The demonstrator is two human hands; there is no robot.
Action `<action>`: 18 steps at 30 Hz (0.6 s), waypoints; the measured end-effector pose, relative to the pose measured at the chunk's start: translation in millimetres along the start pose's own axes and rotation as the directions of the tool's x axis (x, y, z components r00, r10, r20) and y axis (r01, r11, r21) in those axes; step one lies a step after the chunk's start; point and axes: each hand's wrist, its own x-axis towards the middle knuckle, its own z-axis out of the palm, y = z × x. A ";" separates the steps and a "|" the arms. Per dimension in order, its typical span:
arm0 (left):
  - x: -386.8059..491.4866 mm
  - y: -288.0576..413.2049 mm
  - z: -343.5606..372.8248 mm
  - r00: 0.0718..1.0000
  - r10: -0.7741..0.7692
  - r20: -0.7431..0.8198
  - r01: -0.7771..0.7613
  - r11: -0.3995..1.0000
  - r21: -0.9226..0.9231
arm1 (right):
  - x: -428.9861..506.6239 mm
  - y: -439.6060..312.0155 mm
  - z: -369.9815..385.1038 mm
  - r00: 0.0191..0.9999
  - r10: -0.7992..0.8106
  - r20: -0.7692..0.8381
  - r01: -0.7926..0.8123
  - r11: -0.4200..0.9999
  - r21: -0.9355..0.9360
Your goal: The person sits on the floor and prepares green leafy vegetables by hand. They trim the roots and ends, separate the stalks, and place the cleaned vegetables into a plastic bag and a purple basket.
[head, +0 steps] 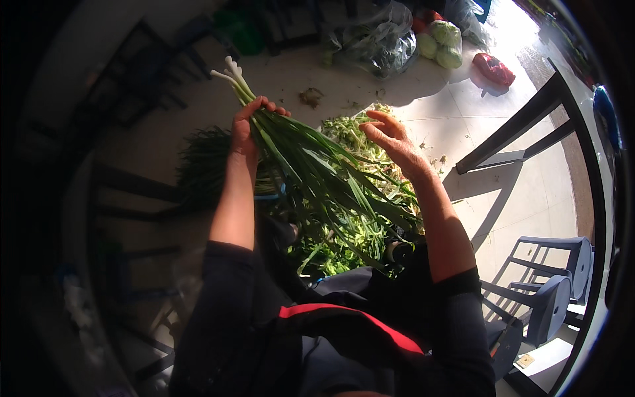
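Observation:
My left hand is closed around a bunch of long green leafy stalks, like garlic greens, near their white stem ends, which point up and to the left. The leaves fan out down to the right. My right hand is raised beside the bunch with its fingers apart and bent, holding nothing. Below it and behind the leaves lies a heap of pale and green plant trimmings. Another pile of dark green stalks rests left of my left forearm, partly hidden by it, beside a blue edge.
At the top are a clear plastic bag of greens, bagged pale green round vegetables and a red bag on the tiled floor. A dark table leg slants at the right, above grey plastic stools. Dark furniture stands at left.

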 end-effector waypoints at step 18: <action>-7.7 90.6 -109.1 0.903 0.351 -0.249 -0.325 0.935 0.138 | -85.3 11.3 72.4 0.811 0.404 0.423 -0.404 0.910 -0.093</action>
